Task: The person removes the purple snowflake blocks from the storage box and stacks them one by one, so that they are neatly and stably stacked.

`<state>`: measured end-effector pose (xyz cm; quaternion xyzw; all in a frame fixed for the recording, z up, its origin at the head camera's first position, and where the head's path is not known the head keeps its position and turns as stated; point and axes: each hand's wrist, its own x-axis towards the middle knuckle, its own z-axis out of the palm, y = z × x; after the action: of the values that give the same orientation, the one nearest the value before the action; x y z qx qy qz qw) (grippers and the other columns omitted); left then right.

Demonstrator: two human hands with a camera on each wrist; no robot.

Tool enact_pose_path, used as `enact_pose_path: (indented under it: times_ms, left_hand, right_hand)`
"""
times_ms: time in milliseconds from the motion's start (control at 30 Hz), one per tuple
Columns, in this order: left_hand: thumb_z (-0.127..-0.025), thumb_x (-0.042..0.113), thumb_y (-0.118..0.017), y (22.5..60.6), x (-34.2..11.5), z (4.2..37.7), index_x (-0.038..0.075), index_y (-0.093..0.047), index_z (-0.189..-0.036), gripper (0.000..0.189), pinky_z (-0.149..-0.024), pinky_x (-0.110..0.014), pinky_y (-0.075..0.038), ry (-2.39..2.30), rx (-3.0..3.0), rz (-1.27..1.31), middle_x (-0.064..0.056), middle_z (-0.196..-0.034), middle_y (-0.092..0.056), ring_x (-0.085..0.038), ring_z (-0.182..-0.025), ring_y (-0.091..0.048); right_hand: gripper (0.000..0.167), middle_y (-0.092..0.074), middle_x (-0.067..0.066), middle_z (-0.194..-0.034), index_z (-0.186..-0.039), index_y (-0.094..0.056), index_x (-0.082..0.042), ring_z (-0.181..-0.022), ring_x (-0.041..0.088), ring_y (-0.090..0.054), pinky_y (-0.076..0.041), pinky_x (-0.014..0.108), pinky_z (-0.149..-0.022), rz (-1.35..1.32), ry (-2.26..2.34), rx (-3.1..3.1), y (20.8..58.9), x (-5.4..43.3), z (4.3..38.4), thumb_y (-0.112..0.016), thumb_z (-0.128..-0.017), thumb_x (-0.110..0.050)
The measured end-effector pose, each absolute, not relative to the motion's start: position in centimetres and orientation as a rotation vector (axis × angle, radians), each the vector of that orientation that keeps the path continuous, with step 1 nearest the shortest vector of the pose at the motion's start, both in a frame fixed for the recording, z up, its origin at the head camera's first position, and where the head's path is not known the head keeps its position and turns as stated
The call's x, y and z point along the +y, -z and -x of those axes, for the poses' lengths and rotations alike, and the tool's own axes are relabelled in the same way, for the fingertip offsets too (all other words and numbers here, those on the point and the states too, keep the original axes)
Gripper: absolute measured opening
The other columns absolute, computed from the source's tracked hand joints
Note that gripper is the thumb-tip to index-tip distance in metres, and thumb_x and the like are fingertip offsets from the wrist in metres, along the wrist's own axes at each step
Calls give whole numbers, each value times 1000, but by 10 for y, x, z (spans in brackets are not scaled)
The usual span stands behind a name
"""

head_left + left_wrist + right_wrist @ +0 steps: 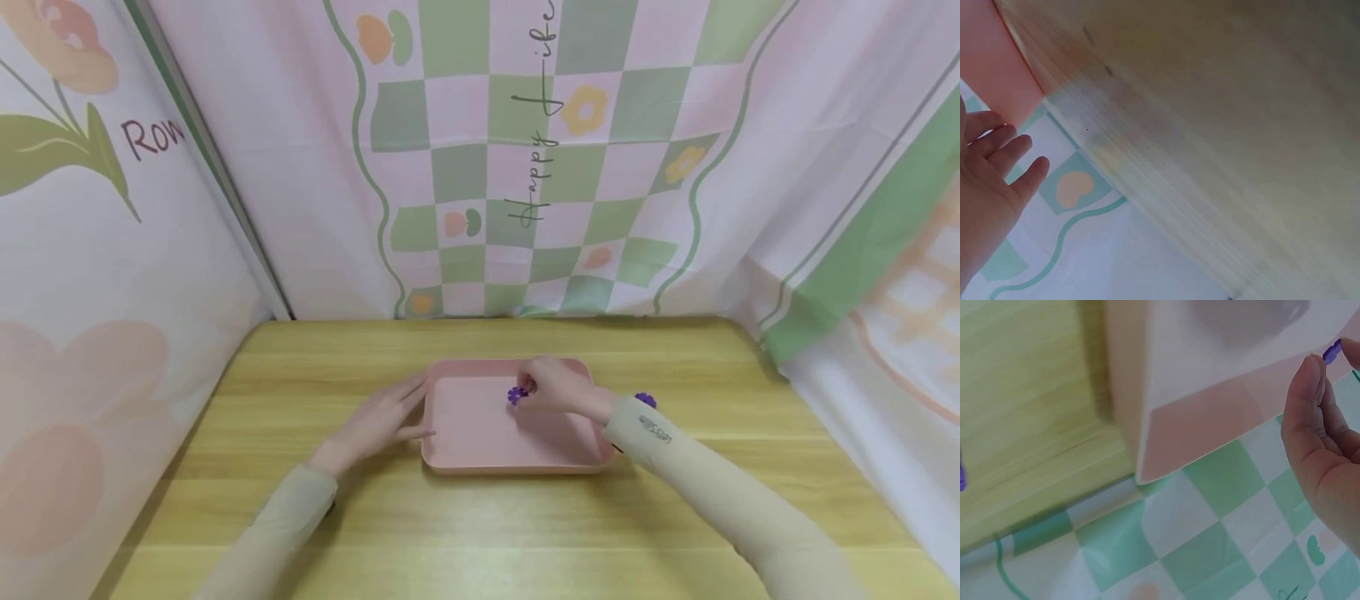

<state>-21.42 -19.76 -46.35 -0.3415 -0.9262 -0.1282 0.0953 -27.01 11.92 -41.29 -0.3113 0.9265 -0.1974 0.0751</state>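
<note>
A shallow pink tray [480, 429] with rounded corners lies on the wooden table. Over its inside, my right hand [557, 387] pinches a small purple piece with a notched, flower-like outline [516, 396]. The right wrist view shows that purple piece [1332, 352] edge-on between the fingertips. My left hand [378, 423] rests against the tray's left side with fingers spread and fairly straight. In the left wrist view the fingers of the left hand [991, 169] reach the pink tray wall [997, 62]. A second purple piece [646, 400] lies right of the tray, partly hidden by the right sleeve.
The wooden table [480, 533] stretches around the tray on all sides. Behind it hangs a checkered green and white curtain [525, 167], and patterned cloth [90, 333] encloses the left and right sides. The second purple piece also shows at the right wrist view's left edge.
</note>
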Motion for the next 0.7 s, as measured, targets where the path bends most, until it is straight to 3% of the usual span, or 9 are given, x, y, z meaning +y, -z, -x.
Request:
enact_pose_path:
  times_ms: [333,700]
  left_hand:
    - [-90,46,-67,463,-198,214,-5,-41,-147,81,-113,-53,-45,393,-2742,1014,-26,-152,-42,-39,-136,-50]
    - [-89,46,-68,464,-197,214,-5,-42,-146,80,-113,-53,-44,393,-2744,1009,-27,-152,-43,-40,-136,-50]
  right_hand:
    - [21,-69,7,-81,-87,-68,-2,-73,12,-59,-55,24,-67,916,642,2794,402,149,265,-82,-78,-13]
    - [17,-73,8,-83,-90,-70,0,-75,13,-65,-61,27,-69,867,659,2842,399,180,266,-80,-79,-10]
